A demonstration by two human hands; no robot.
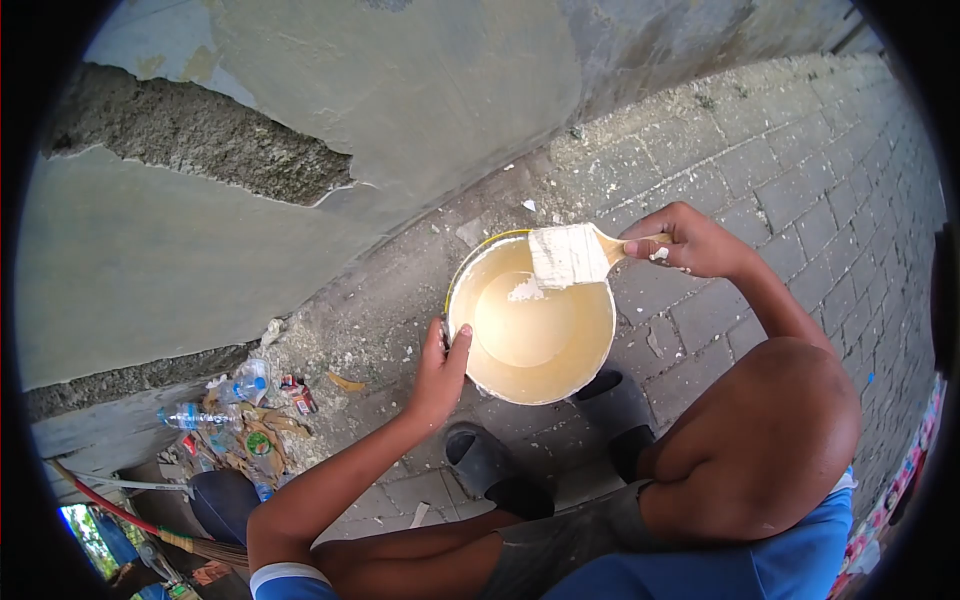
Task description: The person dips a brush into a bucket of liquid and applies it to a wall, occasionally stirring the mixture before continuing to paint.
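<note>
A round bucket (590,368) with pale, cream-coloured walls stands between my feet and the wall, with a little white stuff inside. My left hand (440,375) grips its left rim, thumb on the inner side and fingers outside. In my right hand (690,240) is the wooden handle of a wide brush (570,256), held at the bucket's upper right rim. The brush head is coated white and lies over the opening. White flecks show on my right fingers.
A grey-green wall (450,90) with a broken, rough patch (200,140) rises ahead. Plastic bottles (200,416), dry leaves and other litter lie at the left corner. Brick paving (800,220) stretches to the right. Dark shoes (485,455) are below the bucket; a broom (205,547) is at lower left.
</note>
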